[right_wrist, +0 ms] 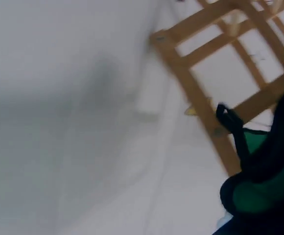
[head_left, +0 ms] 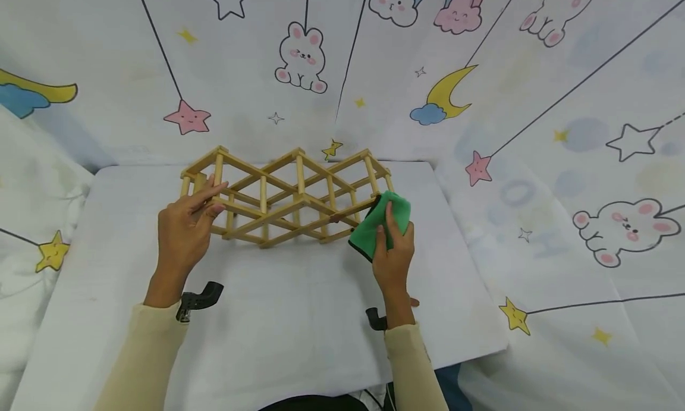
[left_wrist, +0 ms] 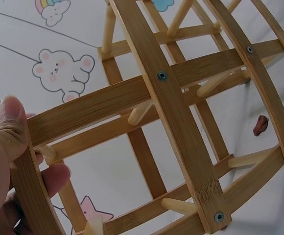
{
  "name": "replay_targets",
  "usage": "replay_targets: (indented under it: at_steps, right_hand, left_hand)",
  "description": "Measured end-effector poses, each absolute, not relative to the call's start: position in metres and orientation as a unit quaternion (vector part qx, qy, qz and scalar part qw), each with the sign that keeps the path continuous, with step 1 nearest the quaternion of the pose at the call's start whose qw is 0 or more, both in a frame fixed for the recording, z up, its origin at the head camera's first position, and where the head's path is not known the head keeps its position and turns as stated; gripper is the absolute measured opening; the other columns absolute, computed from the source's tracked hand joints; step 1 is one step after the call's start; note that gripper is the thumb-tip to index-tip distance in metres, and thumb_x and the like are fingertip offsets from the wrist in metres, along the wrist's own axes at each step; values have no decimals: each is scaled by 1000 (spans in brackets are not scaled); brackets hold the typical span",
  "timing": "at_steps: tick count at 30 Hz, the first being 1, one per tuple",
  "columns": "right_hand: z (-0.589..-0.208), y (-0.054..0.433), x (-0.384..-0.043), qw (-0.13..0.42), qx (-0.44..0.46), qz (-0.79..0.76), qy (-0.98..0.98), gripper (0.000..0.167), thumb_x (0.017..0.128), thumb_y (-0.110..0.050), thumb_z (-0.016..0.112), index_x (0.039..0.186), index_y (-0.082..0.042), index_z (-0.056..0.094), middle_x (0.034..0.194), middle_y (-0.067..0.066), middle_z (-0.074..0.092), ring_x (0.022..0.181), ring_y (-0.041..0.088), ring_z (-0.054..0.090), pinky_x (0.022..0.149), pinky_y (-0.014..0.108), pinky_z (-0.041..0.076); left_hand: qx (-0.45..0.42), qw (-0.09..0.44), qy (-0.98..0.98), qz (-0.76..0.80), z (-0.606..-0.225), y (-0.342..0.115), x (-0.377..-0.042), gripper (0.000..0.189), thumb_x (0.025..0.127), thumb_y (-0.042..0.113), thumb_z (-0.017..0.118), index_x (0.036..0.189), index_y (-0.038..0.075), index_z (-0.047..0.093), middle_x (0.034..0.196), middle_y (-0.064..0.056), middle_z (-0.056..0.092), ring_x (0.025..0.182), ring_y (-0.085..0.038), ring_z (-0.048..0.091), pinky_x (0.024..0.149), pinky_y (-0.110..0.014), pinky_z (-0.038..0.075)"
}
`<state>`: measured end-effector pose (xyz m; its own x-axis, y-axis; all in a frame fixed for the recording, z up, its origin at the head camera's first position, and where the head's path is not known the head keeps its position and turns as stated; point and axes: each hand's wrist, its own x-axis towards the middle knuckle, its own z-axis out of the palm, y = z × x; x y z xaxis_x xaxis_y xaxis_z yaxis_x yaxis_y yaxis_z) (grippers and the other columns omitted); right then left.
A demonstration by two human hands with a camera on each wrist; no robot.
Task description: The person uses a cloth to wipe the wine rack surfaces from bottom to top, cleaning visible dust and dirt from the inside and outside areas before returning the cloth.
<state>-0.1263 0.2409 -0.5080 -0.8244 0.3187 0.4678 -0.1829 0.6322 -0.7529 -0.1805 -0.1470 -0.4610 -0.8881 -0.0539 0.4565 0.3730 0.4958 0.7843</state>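
A light wooden lattice rack (head_left: 302, 200), its crossed slats joined by round pegs, is spread across the table in the head view. My left hand (head_left: 184, 229) grips its left end. The left wrist view shows the thumb (left_wrist: 11, 115) and a fingertip (left_wrist: 56, 177) on either side of an end slat. In my right hand (head_left: 393, 262) is a green cloth (head_left: 366, 231) with black edging, held against the rack's right end. The right wrist view shows the bunched cloth (right_wrist: 254, 196) over a slat; the fingers are hidden there.
The rack stands on a white-covered table (head_left: 289, 316), near its back edge. Behind rises a white sheet (head_left: 241, 78) printed with rabbits, stars and moons. A small reddish-brown piece (left_wrist: 260, 126) shows beyond the slats. Dark wrist mounts (head_left: 203, 296) project from the wrists.
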Motion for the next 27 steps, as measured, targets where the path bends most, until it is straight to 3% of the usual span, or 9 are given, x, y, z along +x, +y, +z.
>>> replay_targets:
  at_steps: [4,6,11,13,17,19,23,27]
  right_hand:
    - [-522,249,-125,285,-134,387,-867,57,110,-11,59,160,-33,47,128,28,53,117,36,56,91,52,54]
    - [-521,250,-123,292,-149,390,-861,57,109,-12,60,160,-36,47,128,26,54,118,34,57,92,51,54]
    - [-507,243,-127,335,-57,424,-839,53,111,-15,58,161,-29,48,139,26,50,130,36,54,98,55,55]
    - [-506,242,-130,330,-51,405,-851,53,111,-15,56,162,-27,46,139,29,49,128,40,55,97,57,55]
    - [-511,248,-130,301,-143,344,-878,56,111,-14,56,162,-35,44,133,30,52,120,43,59,92,59,56]
    - [-510,249,-127,303,-166,359,-867,58,111,-14,57,161,-38,44,136,28,51,125,41,58,95,58,56]
    - [-498,236,-125,348,-81,458,-814,57,110,-12,59,162,-27,45,151,22,47,140,37,51,107,56,53]
    - [-495,214,-128,324,-19,473,-819,56,111,-14,57,164,-25,42,154,18,46,140,32,51,107,48,54]
  left_hand:
    - [-96,203,-841,-492,-461,-145,-181,31,95,15,78,127,15,80,136,-11,72,124,-40,71,92,-7,41]
    - [-93,201,-841,-493,-460,-146,-182,29,96,16,78,125,14,81,136,-11,73,127,-38,70,92,-4,42]
    - [-92,198,-838,-500,-459,-148,-184,28,96,16,77,124,15,81,134,-13,74,129,-37,68,92,0,42]
    - [-94,193,-837,-504,-459,-148,-185,27,97,16,77,124,15,81,136,-13,73,130,-36,67,92,0,43]
    - [-100,192,-838,-501,-459,-147,-187,28,97,16,77,125,12,80,138,-11,71,131,-34,67,94,0,43]
    - [-102,197,-837,-499,-458,-147,-187,33,97,16,77,130,13,78,140,-12,70,128,-35,68,94,1,43]
    - [-98,215,-833,-500,-456,-148,-186,49,96,15,77,144,15,68,143,-12,66,123,-39,69,91,2,44]
    - [-88,223,-836,-493,-458,-149,-184,56,95,16,78,148,16,62,142,-10,66,118,-41,71,89,3,42]
